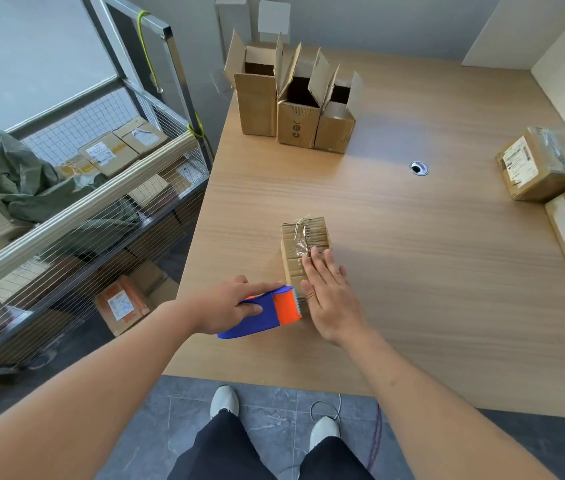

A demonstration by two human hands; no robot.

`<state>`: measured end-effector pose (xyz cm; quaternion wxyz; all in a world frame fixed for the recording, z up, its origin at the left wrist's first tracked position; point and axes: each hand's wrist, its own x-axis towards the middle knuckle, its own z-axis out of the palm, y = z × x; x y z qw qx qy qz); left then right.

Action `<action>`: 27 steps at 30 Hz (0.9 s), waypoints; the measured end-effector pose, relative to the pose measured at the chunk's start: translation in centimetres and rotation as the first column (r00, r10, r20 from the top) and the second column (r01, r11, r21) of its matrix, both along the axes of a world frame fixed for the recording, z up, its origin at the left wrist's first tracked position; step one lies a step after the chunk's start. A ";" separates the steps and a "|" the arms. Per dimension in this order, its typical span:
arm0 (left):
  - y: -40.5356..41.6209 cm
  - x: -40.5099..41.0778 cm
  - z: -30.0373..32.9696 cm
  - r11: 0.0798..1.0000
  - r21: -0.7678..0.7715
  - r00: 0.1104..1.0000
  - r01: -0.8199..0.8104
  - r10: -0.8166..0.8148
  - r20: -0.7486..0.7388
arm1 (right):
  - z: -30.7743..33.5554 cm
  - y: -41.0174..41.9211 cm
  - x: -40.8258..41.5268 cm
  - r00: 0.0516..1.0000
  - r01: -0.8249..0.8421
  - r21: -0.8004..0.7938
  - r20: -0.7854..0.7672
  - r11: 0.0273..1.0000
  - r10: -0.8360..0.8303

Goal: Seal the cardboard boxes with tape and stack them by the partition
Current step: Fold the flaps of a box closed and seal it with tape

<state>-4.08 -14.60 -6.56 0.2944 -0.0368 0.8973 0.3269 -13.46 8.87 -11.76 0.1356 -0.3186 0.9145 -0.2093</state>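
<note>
grey tile floor (267,403) under wooden table (412,271)

Taped box (303,251) lay on worktop (430,271), frame centre; right hand (329,296) flat on it, left hand (229,306) with tape dispenser (267,313) just left. Three open boxes (294,102) upper centre. Sealed boxes (544,168) right edge. Wire cart (76,188) left.

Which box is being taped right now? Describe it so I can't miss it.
On the wooden table, near its front edge, lies a small cardboard box under the right hand, with the tape dispenser at its near end. Unlike the open boxes behind, it is closed and taped.
</note>
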 end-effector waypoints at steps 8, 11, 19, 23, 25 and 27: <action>-2.8 3.5 -1.1 0.995 0.088 0.998 -0.044 0.040 0.050 | -0.1 -0.1 0.1 0.999 -0.007 0.154 -0.041 0.988 0.013; -2.1 2.2 -1.7 0.999 0.006 0.998 -0.036 0.036 0.057 | 0.3 -0.1 0.1 0.999 -0.024 0.176 -0.023 0.984 0.029; -0.2 1.4 -3.8 0.991 0.054 0.991 -0.120 0.116 0.061 | 0.2 -1.0 0.7 0.998 -0.030 0.271 -0.041 0.962 0.043; -1.4 1.9 -4.8 0.986 0.024 0.979 -0.163 0.159 0.125 | 0.8 -0.5 -0.1 0.999 -0.032 0.270 -0.029 0.962 0.041; -2.2 2.3 -4.5 0.978 0.045 0.972 -0.205 0.198 0.130 | 1.0 -0.5 -0.1 0.999 -0.020 0.254 -0.022 0.967 0.027; -2.5 2.4 -3.5 0.968 0.073 0.968 -0.238 0.230 0.102 | 1.2 -1.0 0.4 0.999 0.017 0.231 -0.031 0.973 -0.010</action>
